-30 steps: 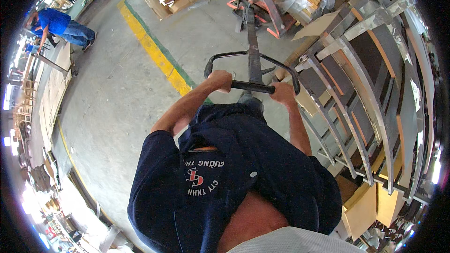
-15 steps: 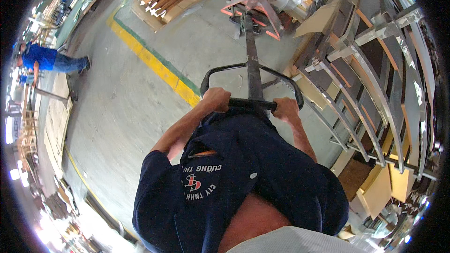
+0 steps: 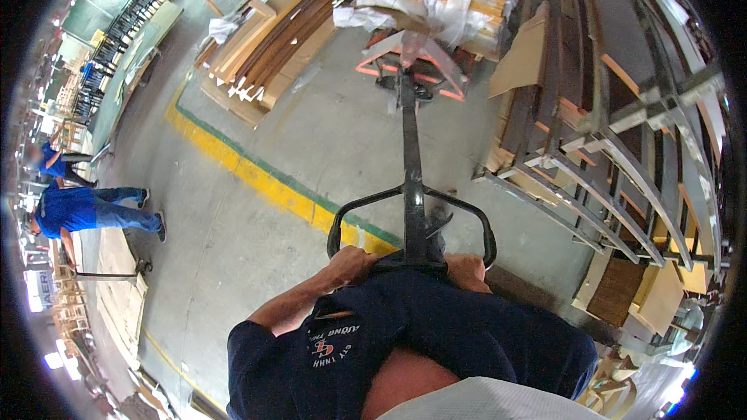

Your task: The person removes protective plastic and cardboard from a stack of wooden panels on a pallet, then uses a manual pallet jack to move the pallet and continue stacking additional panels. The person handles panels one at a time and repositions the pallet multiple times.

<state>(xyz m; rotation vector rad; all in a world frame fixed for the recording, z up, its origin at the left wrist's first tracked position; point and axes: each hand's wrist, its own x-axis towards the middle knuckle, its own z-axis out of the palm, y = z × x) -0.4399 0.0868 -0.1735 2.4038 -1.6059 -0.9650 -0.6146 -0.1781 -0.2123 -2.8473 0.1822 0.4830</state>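
Observation:
Both hands grip the crossbar of a black pallet jack handle (image 3: pixel 412 187), close against my dark blue shirt. My left hand (image 3: pixel 354 266) is closed round the bar's left end, partly over its lower corner. At the right end, my right hand (image 3: pixel 467 268) wraps the same bar, its lower part cut off by the shirt. The handle's shaft runs forward to the red pallet jack body (image 3: pixel 412 54). Beyond that stands a stack of wooden pieces (image 3: pixel 475 0) wrapped in clear film; any forks are hidden from me.
Metal racks (image 3: pixel 607 155) with panels stand close on the right. A pile of wooden boards (image 3: pixel 272 39) lies ahead on the left, past a yellow and green floor line (image 3: pixel 249 175). Two people in blue (image 3: pixel 70 208) are at the far left, the nearer beside a board-laden cart (image 3: pixel 117 288).
The handle has come nearer and lower against my body, hands with it. More of the wrapped stack and board pile shows, and a second person has come into view.

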